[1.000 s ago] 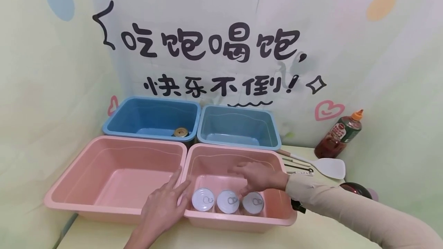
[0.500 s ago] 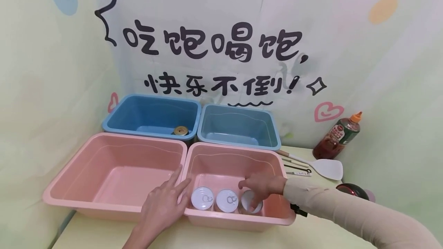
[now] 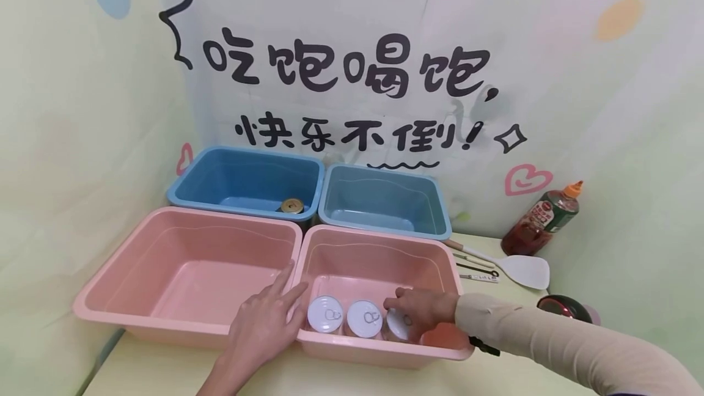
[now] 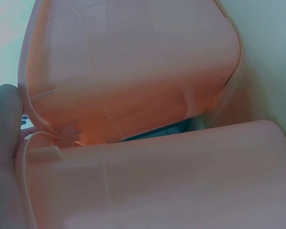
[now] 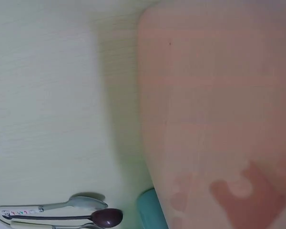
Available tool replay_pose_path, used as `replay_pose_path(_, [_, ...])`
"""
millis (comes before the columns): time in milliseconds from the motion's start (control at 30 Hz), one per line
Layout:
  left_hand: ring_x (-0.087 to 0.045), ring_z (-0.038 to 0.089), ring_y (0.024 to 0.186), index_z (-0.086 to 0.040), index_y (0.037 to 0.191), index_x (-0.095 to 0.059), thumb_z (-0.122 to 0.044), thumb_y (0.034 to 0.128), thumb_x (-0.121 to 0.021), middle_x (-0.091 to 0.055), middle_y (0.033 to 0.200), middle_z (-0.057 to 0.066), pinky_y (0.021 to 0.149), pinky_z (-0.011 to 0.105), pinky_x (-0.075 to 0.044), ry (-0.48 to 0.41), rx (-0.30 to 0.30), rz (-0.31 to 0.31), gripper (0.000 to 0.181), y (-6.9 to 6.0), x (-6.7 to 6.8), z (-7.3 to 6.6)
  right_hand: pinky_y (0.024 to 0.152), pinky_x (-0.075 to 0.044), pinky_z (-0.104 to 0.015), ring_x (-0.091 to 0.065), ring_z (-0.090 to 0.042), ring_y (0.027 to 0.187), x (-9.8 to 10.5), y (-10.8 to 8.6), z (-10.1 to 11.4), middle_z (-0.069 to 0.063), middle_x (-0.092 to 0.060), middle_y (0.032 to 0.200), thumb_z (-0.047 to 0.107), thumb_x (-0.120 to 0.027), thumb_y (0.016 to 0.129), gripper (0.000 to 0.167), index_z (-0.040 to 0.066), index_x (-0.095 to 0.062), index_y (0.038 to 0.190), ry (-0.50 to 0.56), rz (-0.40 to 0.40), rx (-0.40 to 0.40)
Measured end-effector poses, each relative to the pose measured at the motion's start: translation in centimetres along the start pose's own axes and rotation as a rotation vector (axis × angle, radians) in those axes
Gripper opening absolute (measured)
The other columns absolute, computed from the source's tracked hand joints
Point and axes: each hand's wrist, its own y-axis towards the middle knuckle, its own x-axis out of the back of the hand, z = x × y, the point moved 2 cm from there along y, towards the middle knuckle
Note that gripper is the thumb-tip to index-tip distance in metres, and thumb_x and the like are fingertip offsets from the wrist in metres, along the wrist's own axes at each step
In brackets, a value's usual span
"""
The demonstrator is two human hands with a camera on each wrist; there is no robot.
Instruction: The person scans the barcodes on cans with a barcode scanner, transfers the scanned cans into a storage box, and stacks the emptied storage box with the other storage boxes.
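**Right grip settles lower over the third can**

Pale worktop underneath, the left pink tub and right pink tub sit nearest me, with a blue tub and a teal tub close behind, probably packed this way to keep all four within reach. My left grip rests where the pink rims meet, fingers apart and stretched out, clasping nothing; I take it to be steadying both tubs. My right grip, lower than half a second ago, is clamped, as far as I can see, on the third can, fingers bent over its far edge; my thumb is hidden, so I cannot tell how firm the hold is. That can stands lid up inside the right pink tub, close to the near wall, beside the middle can and the left can. Coming from the right makes sense: its neighbours crowd the other side. Smallest of all, a pull tab lies flat on the middle lid.
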Motion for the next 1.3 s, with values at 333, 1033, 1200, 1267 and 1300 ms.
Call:
replay_pose_path(333, [-0.065,0.034,0.119,-0.027,0.128,-0.07,-0.044,0.0966,-0.057,-0.045,0.157,0.008,0.088,0.052,-0.056,0.004,0.003,0.0,0.038,0.1,0.2,-0.1,0.066,-0.045,-0.019,-0.05,-0.003,0.073,-0.7,-0.1,-0.3,0.007,-0.054,0.095,0.04,-0.088,0.071,0.055,0.031,-0.057,0.116,-0.049,-0.084,0.067])
replay_pose_path(1033, [-0.065,0.034,0.12,-0.028,0.129,-0.069,-0.042,0.0962,-0.058,-0.043,0.158,0.007,0.087,0.053,-0.056,-0.002,0.007,0.027,0.037,-0.1,-0.1,-0.2,0.065,-0.042,-0.018,-0.048,-0.002,0.073,-0.7,-0.2,-0.6,0.006,-0.055,0.089,0.034,-0.087,0.07,0.054,0.024,-0.062,0.116,0.031,-0.143,0.118])
replay_pose_path(1200, [-0.065,0.034,0.119,-0.028,0.129,-0.069,-0.042,0.0967,-0.058,-0.043,0.158,0.007,0.087,0.053,-0.056,-0.005,0.005,0.013,0.037,0.0,0.0,-0.2,0.068,-0.044,-0.019,-0.049,-0.003,0.077,2.0,-0.9,-0.5,0.006,-0.056,0.091,0.038,-0.087,0.07,0.057,0.024,-0.062,0.119,-0.012,-0.167,0.156])
replay_pose_path(1267, [-0.065,0.034,0.119,-0.028,0.129,-0.069,-0.041,0.0965,-0.058,-0.044,0.158,0.007,0.086,0.053,-0.056,-0.001,0.003,0.009,0.037,0.0,0.1,-0.1,0.071,-0.046,-0.021,-0.051,-0.003,0.082,3.2,-1.3,-0.6,0.007,-0.058,0.096,0.042,-0.087,0.07,0.059,0.027,-0.063,0.122,-0.036,-0.169,0.141])
replay_pose_path(1300, [-0.066,0.034,0.118,-0.028,0.129,-0.069,-0.041,0.0965,-0.058,-0.044,0.157,0.007,0.085,0.052,-0.056,-0.001,0.001,0.005,0.037,0.0,0.1,-0.1,0.073,-0.047,-0.022,-0.052,-0.004,0.084,3.8,-1.6,-0.6,0.008,-0.059,0.098,0.042,-0.087,0.07,0.06,0.028,-0.063,0.123,-0.041,-0.173,0.135])
